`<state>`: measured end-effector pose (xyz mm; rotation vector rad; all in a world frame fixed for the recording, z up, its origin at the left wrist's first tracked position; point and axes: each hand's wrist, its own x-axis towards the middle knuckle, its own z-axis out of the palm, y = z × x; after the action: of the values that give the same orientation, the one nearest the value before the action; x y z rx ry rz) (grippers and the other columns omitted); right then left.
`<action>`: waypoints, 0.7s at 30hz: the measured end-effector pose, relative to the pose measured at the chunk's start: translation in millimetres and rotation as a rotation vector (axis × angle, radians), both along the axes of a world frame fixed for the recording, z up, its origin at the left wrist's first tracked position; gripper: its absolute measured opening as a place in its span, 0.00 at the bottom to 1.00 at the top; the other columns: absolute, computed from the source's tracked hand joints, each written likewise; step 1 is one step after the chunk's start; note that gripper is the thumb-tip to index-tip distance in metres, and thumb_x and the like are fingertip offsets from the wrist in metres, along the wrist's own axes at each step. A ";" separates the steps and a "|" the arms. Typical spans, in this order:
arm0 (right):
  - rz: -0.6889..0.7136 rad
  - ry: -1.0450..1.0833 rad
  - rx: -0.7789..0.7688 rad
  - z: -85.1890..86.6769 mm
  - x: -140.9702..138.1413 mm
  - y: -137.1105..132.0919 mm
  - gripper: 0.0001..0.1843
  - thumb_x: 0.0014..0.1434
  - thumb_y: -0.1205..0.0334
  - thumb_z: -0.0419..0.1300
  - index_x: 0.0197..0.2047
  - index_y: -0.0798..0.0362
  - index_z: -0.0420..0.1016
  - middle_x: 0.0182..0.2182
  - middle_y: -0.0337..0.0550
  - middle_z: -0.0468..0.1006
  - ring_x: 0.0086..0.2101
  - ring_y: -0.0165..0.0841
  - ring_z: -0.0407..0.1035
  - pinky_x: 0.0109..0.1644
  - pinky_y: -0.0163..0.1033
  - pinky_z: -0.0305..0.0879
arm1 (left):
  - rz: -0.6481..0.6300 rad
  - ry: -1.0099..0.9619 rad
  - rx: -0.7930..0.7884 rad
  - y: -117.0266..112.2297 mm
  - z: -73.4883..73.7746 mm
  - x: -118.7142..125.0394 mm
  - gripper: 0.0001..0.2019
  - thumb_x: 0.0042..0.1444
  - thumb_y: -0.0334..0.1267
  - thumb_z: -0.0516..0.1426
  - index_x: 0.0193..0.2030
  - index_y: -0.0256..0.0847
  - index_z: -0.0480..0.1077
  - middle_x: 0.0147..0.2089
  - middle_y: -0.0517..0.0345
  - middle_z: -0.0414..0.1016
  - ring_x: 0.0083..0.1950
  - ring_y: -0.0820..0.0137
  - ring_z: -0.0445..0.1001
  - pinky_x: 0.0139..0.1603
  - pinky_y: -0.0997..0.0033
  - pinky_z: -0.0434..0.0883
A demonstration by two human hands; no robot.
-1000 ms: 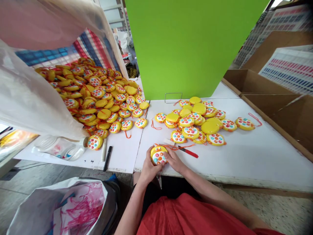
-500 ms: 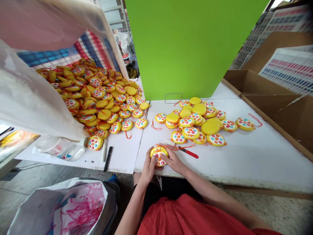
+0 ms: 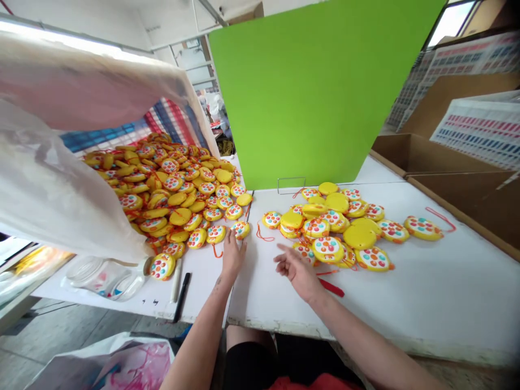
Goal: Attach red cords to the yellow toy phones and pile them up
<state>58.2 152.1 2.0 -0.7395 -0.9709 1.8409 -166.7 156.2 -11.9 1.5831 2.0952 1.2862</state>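
My left hand [image 3: 233, 255] reaches forward with its fingers stretched out, their tips at the near edge of a yellow duck-like toy [image 3: 240, 229] with coloured dots on a white face. Whether it grips the toy I cannot see, but the fingers look unclosed. My right hand [image 3: 298, 272] is over the table with fingers apart and holds nothing. Just beyond it lies a dotted toy [image 3: 305, 252], partly covered by the hand, at the near edge of a small pile of such toys [image 3: 327, 249]. A red-handled tool [image 3: 332, 287] lies beside my right wrist.
At left a large heap of the toys [image 3: 179, 200] spills from a plaid-lined bag [image 3: 93, 138]. A clear jar [image 3: 101, 276], a black marker [image 3: 182, 298] and a white pen [image 3: 176, 280] lie near the front. A green board [image 3: 325, 103] stands behind; cardboard boxes [image 3: 406, 154] are at right.
Both hands have let go of the toy they held near the table edge. My left hand has moved forward to the heap's edge, my right towards the small pile. The view has tilted up.
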 end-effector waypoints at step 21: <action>0.010 -0.444 0.546 -54.9 -81.6 20.5 0.12 0.59 0.53 0.52 0.43 0.50 0.65 0.41 0.47 0.74 0.35 0.36 0.71 0.41 0.47 0.73 | 0.288 0.025 -0.104 -4.0 -14.8 3.3 0.29 0.57 0.49 0.53 0.61 0.34 0.58 0.56 0.34 0.66 0.63 0.46 0.60 0.60 0.40 0.53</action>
<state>-23.4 172.6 -52.8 -0.8061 -1.6764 1.3354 -163.4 152.2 -26.7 1.2967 2.4321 1.2208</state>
